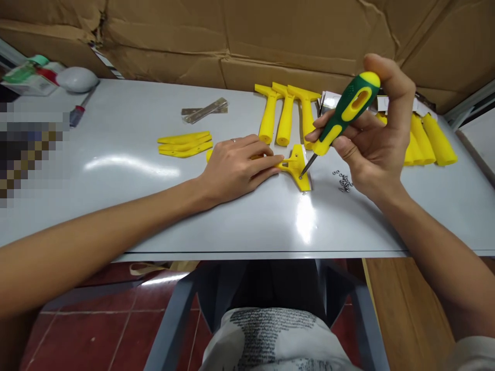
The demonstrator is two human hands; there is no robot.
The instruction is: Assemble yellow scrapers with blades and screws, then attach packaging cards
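My right hand (375, 139) is closed round a green and yellow screwdriver (345, 112), held at a slant. Its tip meets a small screw near the lower end of a yellow scraper head (297, 164). A thin blade edge shows along the head's right side. My left hand (242, 167) is wrapped over the scraper's handle and presses it to the table; most of the handle is hidden beneath it. To the right of the head lies a small pile of screws (344, 182).
Several yellow cover pieces (184, 144) lie left of my left hand, with wrapped blades (207, 110) behind them. Three yellow scrapers (285, 116) rest at the back; more yellow handles (439, 139) lie at right. Another screwdriver (77, 114) is far left. Cardboard (162, 46) stands behind the table.
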